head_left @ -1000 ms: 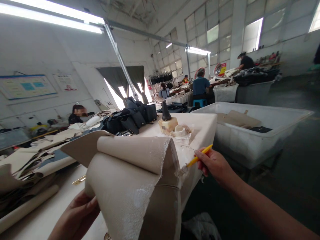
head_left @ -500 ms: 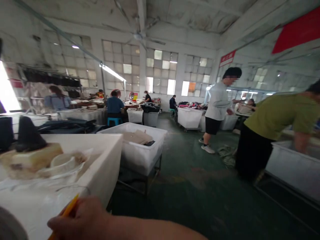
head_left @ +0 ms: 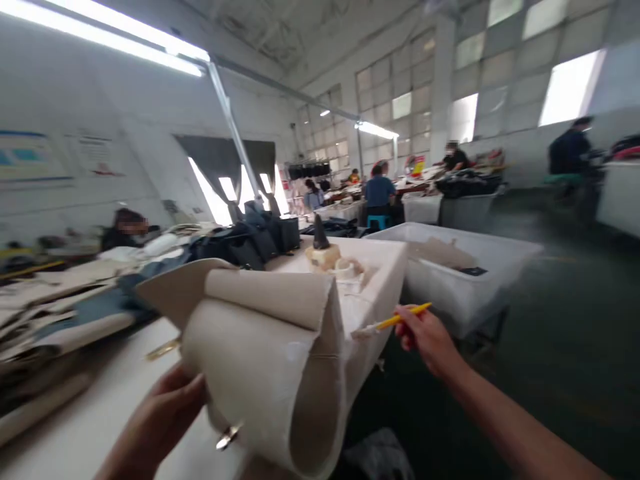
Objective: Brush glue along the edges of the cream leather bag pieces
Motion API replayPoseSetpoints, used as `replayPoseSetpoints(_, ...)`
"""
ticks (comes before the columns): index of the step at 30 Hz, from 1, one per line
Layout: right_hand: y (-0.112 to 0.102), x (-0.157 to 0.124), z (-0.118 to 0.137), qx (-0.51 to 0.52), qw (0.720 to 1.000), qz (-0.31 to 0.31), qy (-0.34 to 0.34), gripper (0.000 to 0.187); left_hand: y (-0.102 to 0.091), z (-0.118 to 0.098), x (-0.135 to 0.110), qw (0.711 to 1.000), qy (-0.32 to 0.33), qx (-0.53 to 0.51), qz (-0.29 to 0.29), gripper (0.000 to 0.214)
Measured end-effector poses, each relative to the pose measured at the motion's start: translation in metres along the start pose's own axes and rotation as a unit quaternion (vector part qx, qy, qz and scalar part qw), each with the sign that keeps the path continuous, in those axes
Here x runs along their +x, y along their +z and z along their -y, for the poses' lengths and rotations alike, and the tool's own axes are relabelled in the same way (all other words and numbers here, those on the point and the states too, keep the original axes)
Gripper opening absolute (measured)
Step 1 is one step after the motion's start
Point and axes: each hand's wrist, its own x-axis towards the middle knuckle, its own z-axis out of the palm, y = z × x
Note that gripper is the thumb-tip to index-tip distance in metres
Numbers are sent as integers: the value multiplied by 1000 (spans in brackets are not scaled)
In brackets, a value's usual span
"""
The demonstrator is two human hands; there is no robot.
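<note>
Worktop (head_left: 125,400): dark bags (head_left: 250,243) are resting beyond beige panel (head_left: 250,360); left hand (head_left: 165,417) is gripping panel, right hand (head_left: 425,337) is pinching yellow brush (head_left: 389,323), pointing panelward, long axis tilting slightly.

Single head cam looks forward-down across table (head_left: 117,390), left hand (head_left: 173,403) and right hand (head_left: 425,335) close, windowed wall (head_left: 393,83) far.

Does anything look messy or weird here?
Yes, a little: the beige piece has a pale smear near its edge, unlike the plain surface around it. The brush in the right hand looks whitish too.
</note>
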Motion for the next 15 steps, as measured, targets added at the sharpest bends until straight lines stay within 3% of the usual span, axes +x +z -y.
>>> replayPoseSetpoints(3, 5, 1, -14, 13, 1000, 6, -2, 46, 3, -23, -18, 999, 25, 27, -8, 31)
replayPoseSetpoints(8, 16, -5, -24, -104, 993, 43, -24, 47, 22, -19, -15, 999, 38, 25, 19, 27)
replayPoseSetpoints(11, 19, -1, -26, -99, 993, 31, -55, 44, 19, -17, -14, 999, 37, 22, 25, 28)
replayPoseSetpoints(15, 16, 3, -24, -121, 991, 56, -29, 45, 15, -16, -13, 999, 40, 15, 34, 30)
